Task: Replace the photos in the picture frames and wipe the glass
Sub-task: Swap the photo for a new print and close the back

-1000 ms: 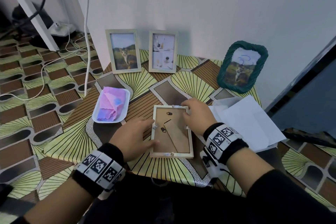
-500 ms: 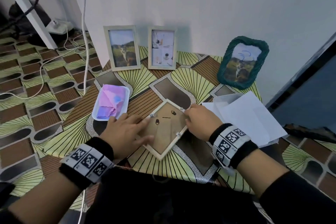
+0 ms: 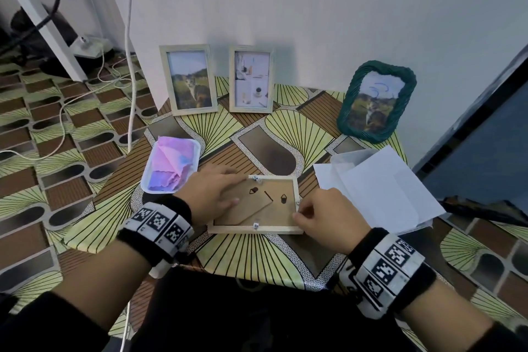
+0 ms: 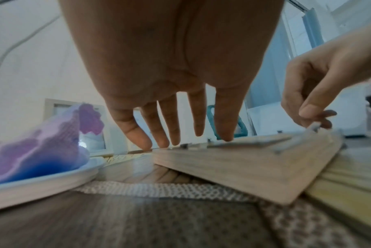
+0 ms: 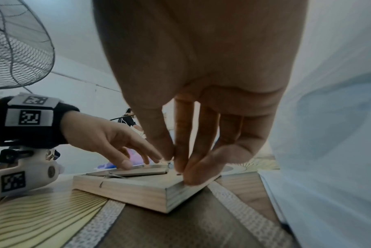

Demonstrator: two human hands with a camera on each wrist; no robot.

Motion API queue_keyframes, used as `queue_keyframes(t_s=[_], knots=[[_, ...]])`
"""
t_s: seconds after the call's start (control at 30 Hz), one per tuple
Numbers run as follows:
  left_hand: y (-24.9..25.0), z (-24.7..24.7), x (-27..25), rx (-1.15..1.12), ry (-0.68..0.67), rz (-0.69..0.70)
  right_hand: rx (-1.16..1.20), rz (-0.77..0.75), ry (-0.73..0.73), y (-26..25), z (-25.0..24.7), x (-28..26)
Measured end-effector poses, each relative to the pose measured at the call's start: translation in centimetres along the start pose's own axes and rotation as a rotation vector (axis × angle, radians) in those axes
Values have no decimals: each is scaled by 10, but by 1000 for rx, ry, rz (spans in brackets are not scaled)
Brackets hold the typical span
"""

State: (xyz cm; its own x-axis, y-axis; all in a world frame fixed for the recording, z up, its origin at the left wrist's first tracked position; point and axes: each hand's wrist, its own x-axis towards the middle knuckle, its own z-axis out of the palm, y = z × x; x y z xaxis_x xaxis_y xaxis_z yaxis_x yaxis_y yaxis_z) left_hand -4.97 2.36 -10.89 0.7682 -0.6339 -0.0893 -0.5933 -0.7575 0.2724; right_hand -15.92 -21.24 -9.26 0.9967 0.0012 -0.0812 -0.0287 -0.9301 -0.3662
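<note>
A pale wooden picture frame (image 3: pixel 254 228) lies face down near the table's front edge, its brown backing board (image 3: pixel 274 214) up. My left hand (image 3: pixel 213 190) rests on the frame's left part with straight fingers (image 4: pixel 224 132). My right hand (image 3: pixel 307 213) pinches a small metal tab (image 4: pixel 313 126) at the frame's right edge between thumb and fingertips (image 5: pixel 180 161). Further metal tabs (image 3: pixel 255 226) show on the long edges. A pink and purple cloth (image 3: pixel 171 164) lies folded in a white tray (image 3: pixel 148 187) to the left.
Two pale frames (image 3: pixel 192 79) (image 3: pixel 251 78) and a green woven frame (image 3: pixel 376 100) stand against the wall at the back. White papers (image 3: pixel 380 188) lie right of the frame. A fan (image 5: pixel 17 45) stands off to the left. Cables run over the floor.
The frame has been turned on the table from upright to lying sideways. My right hand has gone to the tab on its right edge; my left hand stayed flat on it.
</note>
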Motion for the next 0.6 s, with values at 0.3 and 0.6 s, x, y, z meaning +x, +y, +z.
queue_keyframes(t_s=[0.3, 0.6], knots=[[-12, 12, -50, -205, 151, -133, 112, 4, -26, 7, 4, 11], [-6, 23, -47, -168, 105, -216, 189, 66, -40, 9, -1, 20]])
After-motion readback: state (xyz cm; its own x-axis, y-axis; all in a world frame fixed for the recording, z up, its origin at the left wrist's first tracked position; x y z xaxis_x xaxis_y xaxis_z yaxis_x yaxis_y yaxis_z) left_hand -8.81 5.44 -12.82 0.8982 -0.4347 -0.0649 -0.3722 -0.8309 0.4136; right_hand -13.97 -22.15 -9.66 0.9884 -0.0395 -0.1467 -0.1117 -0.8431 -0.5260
